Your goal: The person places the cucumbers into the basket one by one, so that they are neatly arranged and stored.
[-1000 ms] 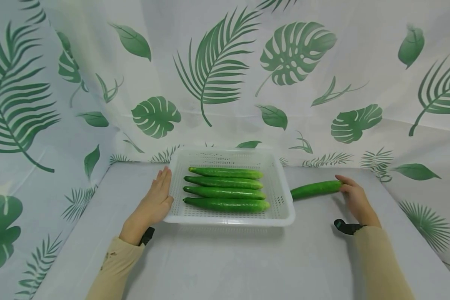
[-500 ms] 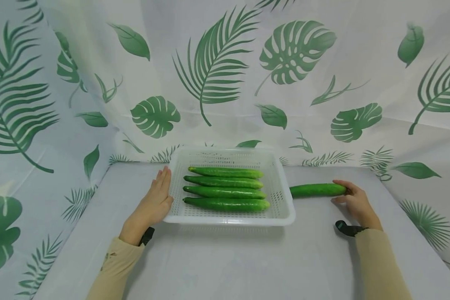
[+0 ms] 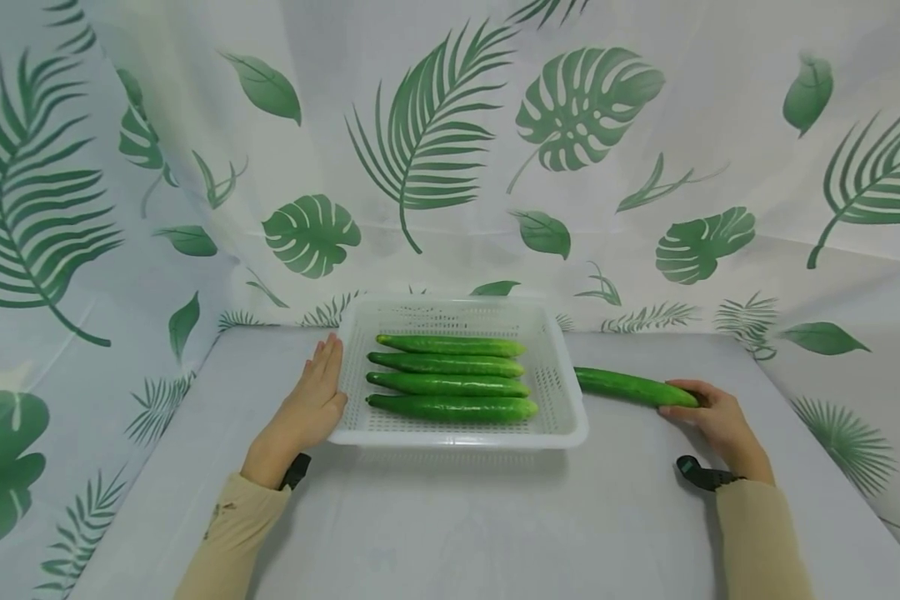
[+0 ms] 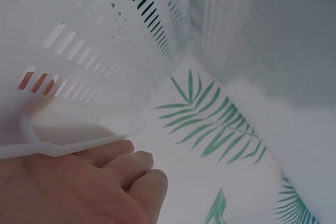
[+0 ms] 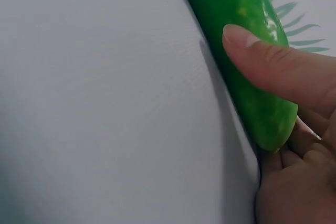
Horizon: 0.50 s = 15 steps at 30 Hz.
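A white perforated plastic basket [image 3: 461, 438] stands on the table, with several green cucumbers [image 3: 450, 385] lying side by side in it. My left hand [image 3: 311, 396] rests against the basket's left side with its fingers straight. In the left wrist view, the fingers [image 4: 139, 174] lie along the outside of the basket wall [image 4: 105, 30], at the rim. Right of the basket lies one more cucumber [image 3: 622, 385]. Its near-right end is pinched between the thumb and fingers of my right hand [image 3: 720, 421], and the basket hides its left tip. The right wrist view shows my thumb [image 5: 278, 66] across the cucumber [image 5: 252, 95].
A pale grey cloth covers the table [image 3: 457, 525]. White leaf-print curtains [image 3: 450, 167] hang behind it and along both sides. Dark straps sit on both wrists, and the right one [image 3: 705, 475] carries a small black device.
The right end of the loose cucumber has swung toward me. My right hand has moved slightly nearer, and its thumb and fingers now pinch that end. The left hand and basket stay put.
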Available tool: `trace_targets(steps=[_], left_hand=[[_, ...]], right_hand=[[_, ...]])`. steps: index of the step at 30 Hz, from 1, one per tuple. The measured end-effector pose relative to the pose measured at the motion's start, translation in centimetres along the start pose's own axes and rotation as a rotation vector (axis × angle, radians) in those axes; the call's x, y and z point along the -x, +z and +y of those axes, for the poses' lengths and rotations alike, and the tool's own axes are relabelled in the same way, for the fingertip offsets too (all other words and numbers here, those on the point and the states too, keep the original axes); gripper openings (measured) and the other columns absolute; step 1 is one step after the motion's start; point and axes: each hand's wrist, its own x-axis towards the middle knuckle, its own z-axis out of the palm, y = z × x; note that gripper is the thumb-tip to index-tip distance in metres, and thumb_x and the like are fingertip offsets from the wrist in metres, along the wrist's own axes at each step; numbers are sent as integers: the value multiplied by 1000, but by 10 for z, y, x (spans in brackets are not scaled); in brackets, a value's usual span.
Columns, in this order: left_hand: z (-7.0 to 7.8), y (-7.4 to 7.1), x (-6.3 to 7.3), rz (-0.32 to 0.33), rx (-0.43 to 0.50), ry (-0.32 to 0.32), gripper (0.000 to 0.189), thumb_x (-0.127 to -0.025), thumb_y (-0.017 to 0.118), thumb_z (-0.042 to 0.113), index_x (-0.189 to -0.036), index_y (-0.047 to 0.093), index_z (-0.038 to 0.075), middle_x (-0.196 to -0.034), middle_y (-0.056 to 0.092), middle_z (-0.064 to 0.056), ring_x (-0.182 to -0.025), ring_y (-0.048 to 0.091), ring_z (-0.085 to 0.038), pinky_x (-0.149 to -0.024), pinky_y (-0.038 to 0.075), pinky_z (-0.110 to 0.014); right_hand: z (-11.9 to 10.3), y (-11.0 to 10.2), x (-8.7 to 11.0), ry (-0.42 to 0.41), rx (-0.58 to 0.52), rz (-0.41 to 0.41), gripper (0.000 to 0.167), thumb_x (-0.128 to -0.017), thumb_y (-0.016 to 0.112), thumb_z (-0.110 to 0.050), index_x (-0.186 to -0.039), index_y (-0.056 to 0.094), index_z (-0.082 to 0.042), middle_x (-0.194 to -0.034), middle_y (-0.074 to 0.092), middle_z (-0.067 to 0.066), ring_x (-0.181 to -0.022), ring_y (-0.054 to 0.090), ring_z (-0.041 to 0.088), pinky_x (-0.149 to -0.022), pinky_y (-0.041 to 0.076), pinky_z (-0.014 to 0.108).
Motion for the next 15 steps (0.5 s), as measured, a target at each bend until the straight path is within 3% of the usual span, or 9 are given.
trace_targets(steps=[4,8,15], left_hand=[[0,0,0,4,2,7,71,-95,36,6,-155,-1,-9,-164,-9,-19,-150,-9,-36,-119,3,-56],[0,0,-1,-2,3,5,71,-96,36,6,-155,-1,-8,-164,-10,-19,-150,-10,-35,-119,2,-56],[1,-1,0,7,13,3,71,-95,37,6,-155,0,-9,-164,-6,-22,-150,-9,-36,-119,3,-57]], right_hand=[[1,3,11,4,-5,15,78,-84,78,-40,-143,47,0,-148,37,22,-122,39,28,-96,41,37],[2,3,22,11,-69,18,68,-85,79,-38,-140,53,-8,-142,41,11,-114,42,14,-81,41,15],[3,1,31,30,-153,44,60,-87,77,-36,-141,57,-18,-133,43,-4,-106,42,7,-78,43,12]])
